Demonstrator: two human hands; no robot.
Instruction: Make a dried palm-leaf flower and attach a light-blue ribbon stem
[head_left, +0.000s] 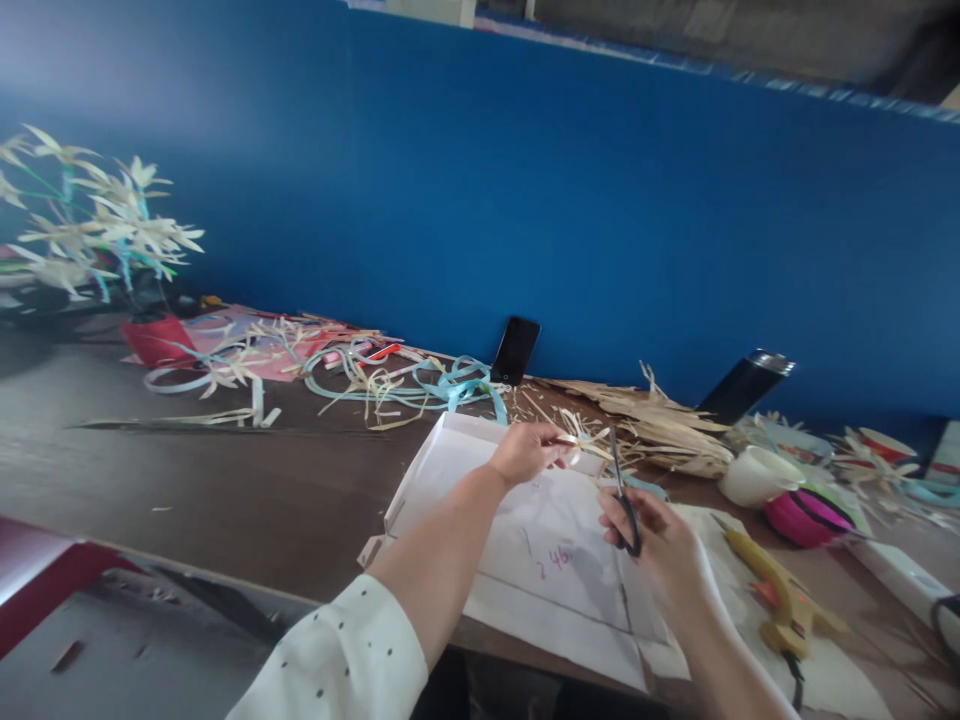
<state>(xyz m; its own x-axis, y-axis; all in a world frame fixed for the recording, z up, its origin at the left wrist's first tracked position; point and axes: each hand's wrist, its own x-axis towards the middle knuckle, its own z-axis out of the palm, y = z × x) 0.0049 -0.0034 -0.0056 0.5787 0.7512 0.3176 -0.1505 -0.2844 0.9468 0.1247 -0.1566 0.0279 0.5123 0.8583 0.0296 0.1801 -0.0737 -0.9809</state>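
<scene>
My left hand (531, 452) pinches a small pale flower (589, 440) made of thin dried strips, its petals pointing right. My right hand (651, 530) is closed around the dark handles of a pair of scissors (624, 505), whose blades point up beside the flower's petals. Whether the blades touch a petal I cannot tell. Both hands are above an opened white cardboard box (517, 580) with pink handwritten numbers on it.
Dried husks (660, 425) and a black flask (746, 385) lie behind. A yellow glue gun (776, 595), white cup (759, 476) and pink bowl (808, 516) are on the right. A phone (516, 350) leans on the blue partition (600, 200); blue ribbon (457, 382) and potted flowers (157, 340) are left.
</scene>
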